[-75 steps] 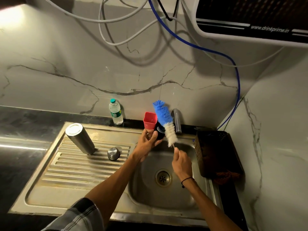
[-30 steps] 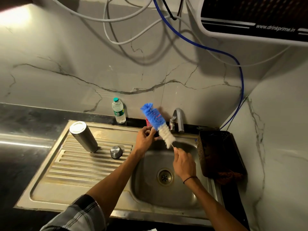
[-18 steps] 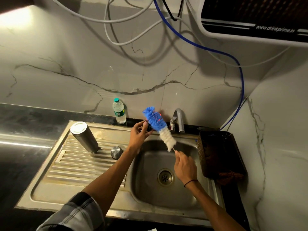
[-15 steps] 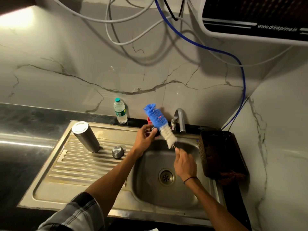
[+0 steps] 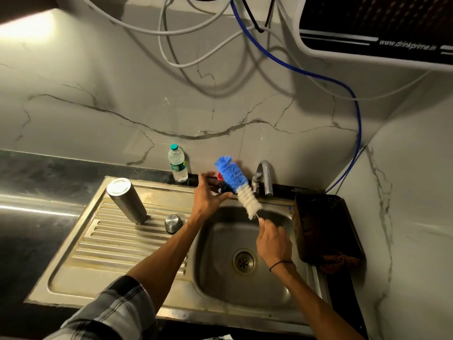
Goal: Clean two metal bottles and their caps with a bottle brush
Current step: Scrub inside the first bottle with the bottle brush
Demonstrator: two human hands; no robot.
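Observation:
My right hand (image 5: 272, 239) grips the thin handle of a bottle brush (image 5: 235, 184) with blue and white bristles, held slanted above the sink basin (image 5: 259, 285). My left hand (image 5: 208, 195) holds a small dark cap (image 5: 224, 188) against the brush's bristles at the basin's far left edge. A metal bottle (image 5: 126, 200) stands upside down on the ribbed drainboard (image 5: 103, 244). A round metal cap (image 5: 173, 223) lies on the drainboard to its right. No second metal bottle is in view.
A clear plastic water bottle (image 5: 177, 166) stands by the wall. A red cup (image 5: 220, 176) peeks out behind the brush. The tap (image 5: 264, 177) rises behind the basin. A dark plastic basket (image 5: 323, 229) sits right of the sink. Hoses hang from a water purifier (image 5: 377, 28) above.
The brush has shifted back and forth against the dark cap in my left hand, tilting slightly left. The bottle and cap on the drainboard have not moved.

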